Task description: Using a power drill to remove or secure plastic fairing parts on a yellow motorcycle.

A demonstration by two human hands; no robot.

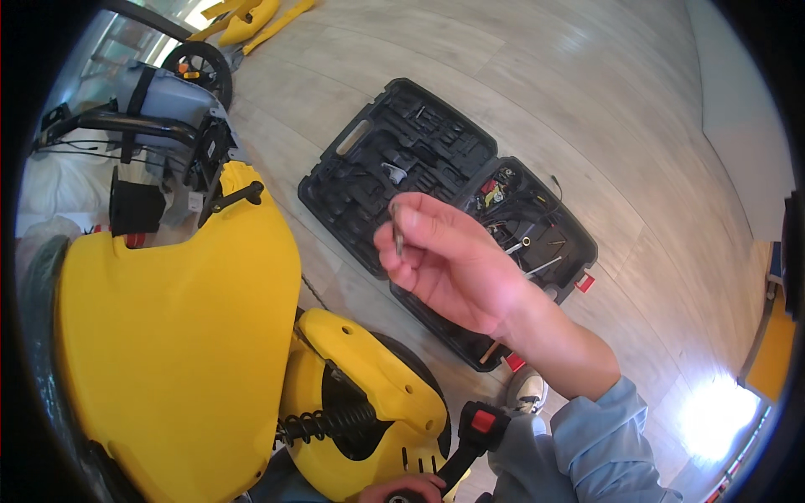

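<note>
My right hand [449,264] is raised in the middle of the view, with its fingers closed on a small dark metal bit [396,226] held upright. Behind it on the wooden floor lies an open black tool case [402,159] with tools in its moulded slots. At the bottom edge my left hand [402,488] is only partly in view, by the lower end of a black handle with a red switch [478,432]. Whether it grips that handle is hidden. A yellow scooter body [180,352] fills the left side.
A yellow fender [369,377] with a black coil spring [327,422] sits over a wheel at lower centre. The scooter's black frame and front wheel [201,67] lie at upper left, with yellow panels [251,17] beyond. My shoe [527,390] rests on the floor.
</note>
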